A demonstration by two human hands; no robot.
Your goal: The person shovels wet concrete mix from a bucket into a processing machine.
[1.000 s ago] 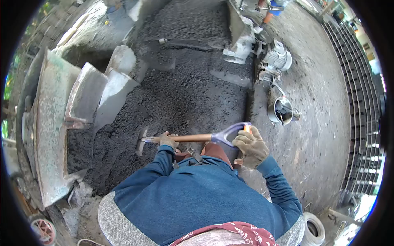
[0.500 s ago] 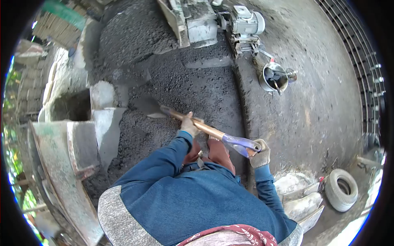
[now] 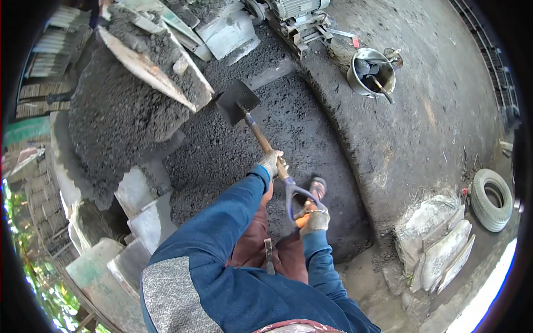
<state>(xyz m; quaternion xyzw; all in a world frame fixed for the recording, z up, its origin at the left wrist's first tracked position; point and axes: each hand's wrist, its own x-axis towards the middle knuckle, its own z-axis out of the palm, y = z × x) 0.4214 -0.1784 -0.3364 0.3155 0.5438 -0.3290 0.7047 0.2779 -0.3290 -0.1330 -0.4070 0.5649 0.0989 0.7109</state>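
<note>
A shovel (image 3: 260, 136) with a wooden shaft and a purple D-shaped handle stretches forward from my body. My left hand (image 3: 272, 164), in a pale glove, is wrapped round the lower shaft. My gloved right hand (image 3: 315, 218) grips the D-handle close to my thighs. The square dark blade (image 3: 237, 102) shows no load and overlaps the dark crumbly material (image 3: 214, 141) spread over the sunken floor. A large heap (image 3: 116, 94) of similar dark material rises ahead on the left, beside a slanted board (image 3: 147, 67).
An electric motor (image 3: 297, 8) stands at the top, with a metal pot (image 3: 355, 77) holding tools to its right. A raised ledge (image 3: 347, 133) runs along the right side. Flat slabs (image 3: 444, 255) and a tyre (image 3: 491, 200) lie at the right; broken slabs (image 3: 152, 225) are on the left.
The shovel has swung from pointing left to pointing forward, its blade now near the board. My right hand has come in closer to my body, and the view has turned left.
</note>
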